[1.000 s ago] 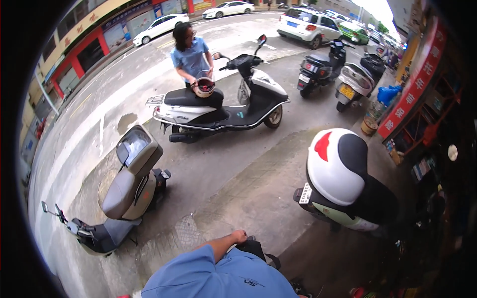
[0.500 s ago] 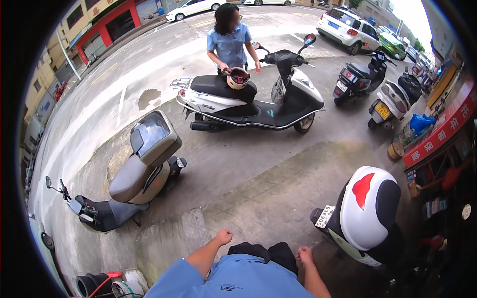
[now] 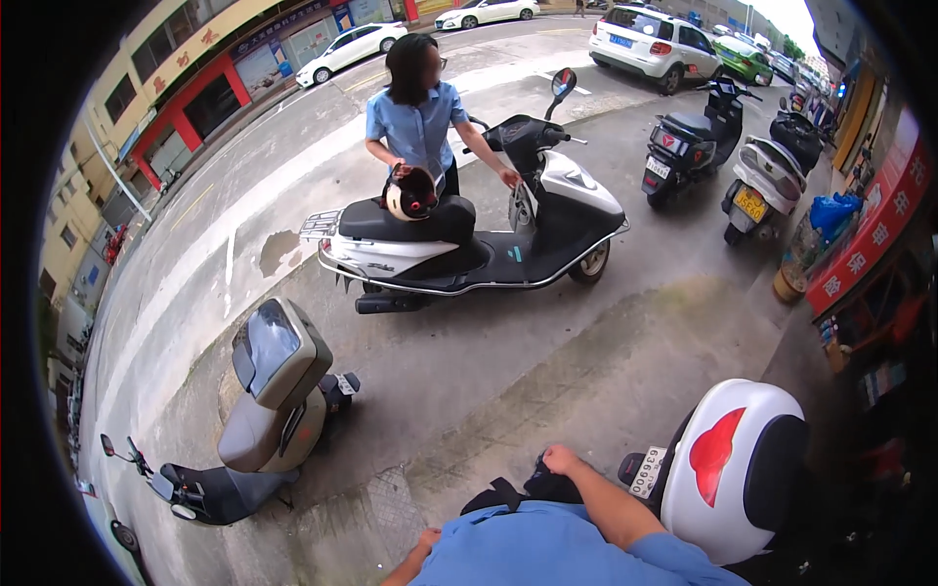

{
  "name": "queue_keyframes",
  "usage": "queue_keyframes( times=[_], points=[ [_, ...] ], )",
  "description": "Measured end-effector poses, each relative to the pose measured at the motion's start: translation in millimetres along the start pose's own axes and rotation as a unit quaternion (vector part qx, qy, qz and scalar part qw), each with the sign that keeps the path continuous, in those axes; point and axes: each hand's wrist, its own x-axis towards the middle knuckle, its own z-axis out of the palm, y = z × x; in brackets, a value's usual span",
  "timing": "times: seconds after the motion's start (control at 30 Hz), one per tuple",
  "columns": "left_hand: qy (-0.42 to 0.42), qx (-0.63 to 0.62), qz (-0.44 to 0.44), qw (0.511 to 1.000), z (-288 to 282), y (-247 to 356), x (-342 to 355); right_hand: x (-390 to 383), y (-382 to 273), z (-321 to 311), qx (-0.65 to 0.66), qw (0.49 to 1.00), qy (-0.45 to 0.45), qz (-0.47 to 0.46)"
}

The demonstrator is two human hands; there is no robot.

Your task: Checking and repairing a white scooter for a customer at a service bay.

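My right hand (image 3: 560,459) swings forward over the ground, its fingers curled shut and nothing visible in them. At my left side, beside the blue shirt, hangs my left hand (image 3: 428,540), small in view and loosely closed, with no object showing. The white scooter with a red-lit rear top box (image 3: 699,459) is nearest to my right arm. Ahead stands a white and black scooter (image 3: 469,244). A person in a blue shirt (image 3: 415,127) behind it holds a helmet (image 3: 406,193) over its seat and reaches the other hand toward its front.
A grey-beige scooter with a top box (image 3: 281,356) stands at left. Farther right are a black scooter (image 3: 696,142) and a silver scooter (image 3: 762,186), near a red shop banner (image 3: 874,225). Parked cars, including a white SUV (image 3: 655,44), line the far side.
My right hand has swung forward and left, while my left hand has dropped back. The scooters appear nearer. The other person has lifted and tilted the helmet and reached toward the scooter's front.
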Motion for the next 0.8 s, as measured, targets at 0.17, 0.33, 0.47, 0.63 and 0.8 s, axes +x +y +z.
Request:
queue_keyframes(
  times=[0.17, 0.33, 0.47, 0.63, 0.8],
  points=[
    [-0.022, -0.322, 0.04, 0.946, -50.7, 148.5, 24.5, 64.8, -14.8, -77.2, -0.044, 0.999, 0.012, 0.027],
    [0.017, -0.378, 0.13, 0.916, -106.5, 267.6, 27.4, 100.3, -30.7, -131.1, -0.056, 0.992, -0.056, 0.094],
    [-0.014, -0.341, 0.125, 0.932, -102.3, 303.9, 81.0, 125.4, 18.0, -129.0, -0.028, 0.999, 0.036, 0.004],
    [0.001, -0.231, 0.079, 0.97, -94.7, 305.7, 178.9, 137.9, 97.9, -143.3, -0.008, 0.988, 0.011, 0.152],
    [0.035, -0.116, 0.028, 0.992, -111.1, 334.4, 208.6, 131.1, 113.6, -184.9, 0.186, 0.916, 0.04, 0.354]
  ],
)
